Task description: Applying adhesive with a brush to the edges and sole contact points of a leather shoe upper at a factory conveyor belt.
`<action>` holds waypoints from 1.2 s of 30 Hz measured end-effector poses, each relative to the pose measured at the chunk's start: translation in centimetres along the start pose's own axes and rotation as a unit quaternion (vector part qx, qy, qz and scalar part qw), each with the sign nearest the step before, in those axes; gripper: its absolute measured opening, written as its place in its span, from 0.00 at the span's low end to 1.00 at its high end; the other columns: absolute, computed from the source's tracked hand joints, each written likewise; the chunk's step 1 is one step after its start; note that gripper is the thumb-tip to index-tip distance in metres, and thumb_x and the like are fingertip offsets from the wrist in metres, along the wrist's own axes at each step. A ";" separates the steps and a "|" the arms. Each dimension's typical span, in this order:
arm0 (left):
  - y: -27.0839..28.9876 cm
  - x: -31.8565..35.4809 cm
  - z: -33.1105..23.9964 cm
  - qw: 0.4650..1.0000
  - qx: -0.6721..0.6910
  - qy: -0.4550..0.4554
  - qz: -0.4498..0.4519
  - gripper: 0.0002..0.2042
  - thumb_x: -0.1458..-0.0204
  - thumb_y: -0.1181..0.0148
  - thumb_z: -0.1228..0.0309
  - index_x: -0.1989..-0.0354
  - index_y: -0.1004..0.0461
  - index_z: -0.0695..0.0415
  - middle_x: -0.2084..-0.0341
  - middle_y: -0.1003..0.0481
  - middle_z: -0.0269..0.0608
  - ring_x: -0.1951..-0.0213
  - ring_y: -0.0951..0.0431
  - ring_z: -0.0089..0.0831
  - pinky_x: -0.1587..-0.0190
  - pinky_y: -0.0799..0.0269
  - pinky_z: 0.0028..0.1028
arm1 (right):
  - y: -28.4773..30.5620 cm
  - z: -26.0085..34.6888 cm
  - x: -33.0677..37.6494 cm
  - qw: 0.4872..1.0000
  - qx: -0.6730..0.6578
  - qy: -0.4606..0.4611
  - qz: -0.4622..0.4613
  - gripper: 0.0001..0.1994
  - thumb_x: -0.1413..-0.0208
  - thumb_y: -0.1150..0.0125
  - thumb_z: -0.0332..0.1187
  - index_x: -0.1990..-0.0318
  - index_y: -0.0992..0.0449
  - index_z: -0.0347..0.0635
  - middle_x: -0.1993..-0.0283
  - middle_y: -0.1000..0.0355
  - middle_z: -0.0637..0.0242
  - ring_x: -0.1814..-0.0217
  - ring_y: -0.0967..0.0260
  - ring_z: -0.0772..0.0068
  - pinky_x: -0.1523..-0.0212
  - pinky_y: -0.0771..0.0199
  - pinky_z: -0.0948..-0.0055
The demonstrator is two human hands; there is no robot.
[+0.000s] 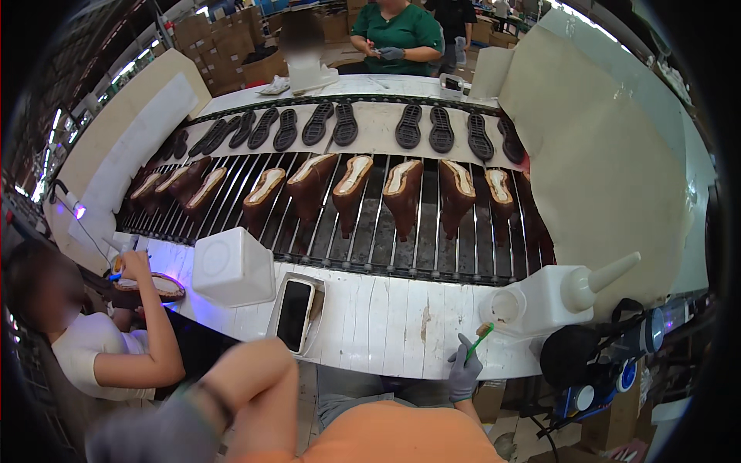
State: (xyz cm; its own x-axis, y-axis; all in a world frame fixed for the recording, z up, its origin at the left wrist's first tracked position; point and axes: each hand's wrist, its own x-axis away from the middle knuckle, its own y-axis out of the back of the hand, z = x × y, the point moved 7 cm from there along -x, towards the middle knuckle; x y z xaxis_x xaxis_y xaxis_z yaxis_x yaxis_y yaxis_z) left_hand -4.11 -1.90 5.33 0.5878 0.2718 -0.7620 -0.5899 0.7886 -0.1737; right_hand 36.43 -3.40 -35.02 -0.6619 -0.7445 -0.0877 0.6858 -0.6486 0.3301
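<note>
My right hand (465,372), in a grey glove, grips a green-handled brush (480,338) with a brownish head, over the table's near edge. Just beyond it lies a white plastic bottle (549,299) with a long nozzle and a round opening. My left hand (158,434), also gloved in grey, is at the lower left, away from the table; motion blurs it and its fingers cannot be made out. On the roller conveyor stand several brown boots (403,199), bottoms up with pale centres. Behind them, dark outsoles (408,126) lie in a row on a belt.
A white plastic container (233,266) and a phone (295,315) in a box are on the white table (378,332). At left, a co-worker (116,347) works on a boot under violet light. Another person (397,35) stands across the conveyor. Tall cream panels (602,147) flank it.
</note>
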 end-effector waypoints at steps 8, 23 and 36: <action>20.5 30.9 11.1 0.518 -0.355 0.771 -0.107 0.19 0.35 0.54 0.62 0.43 0.29 0.61 0.55 0.22 0.42 0.51 0.24 0.27 0.46 0.32 0.28 | -0.4 -0.9 -0.3 0.999 0.024 0.021 0.001 0.13 0.35 0.50 0.29 0.49 0.23 0.37 0.82 0.32 0.71 0.83 0.41 0.85 0.79 0.40 0.79; 43.9 55.5 11.8 0.296 -0.318 0.889 -0.145 0.31 0.43 0.45 0.48 0.38 0.35 0.57 0.47 0.29 0.46 0.49 0.29 0.35 0.47 0.33 0.34 | -0.5 -1.0 -0.4 0.992 0.105 -0.049 -0.049 0.12 0.38 0.49 0.27 0.50 0.23 0.37 0.84 0.31 0.66 0.83 0.32 0.75 0.78 0.32 0.72; 46.4 61.4 17.2 0.229 -0.247 0.877 -0.342 0.29 0.48 0.42 0.42 0.56 0.23 0.60 0.58 0.21 0.48 0.57 0.22 0.36 0.50 0.28 0.32 | 0.1 -4.1 0.1 0.991 0.092 -0.047 -0.082 0.12 0.38 0.48 0.25 0.51 0.22 0.35 0.86 0.32 0.67 0.86 0.35 0.79 0.80 0.33 0.78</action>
State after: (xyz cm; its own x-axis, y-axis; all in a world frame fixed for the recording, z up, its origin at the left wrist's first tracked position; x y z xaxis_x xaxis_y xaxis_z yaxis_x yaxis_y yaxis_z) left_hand 14.13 60.86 -38.84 -0.2358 -0.8035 0.5466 -0.9372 0.0393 -0.3466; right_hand 37.61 -4.19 -38.82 -0.7908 -0.6081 -0.0694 0.5059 -0.7133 0.4851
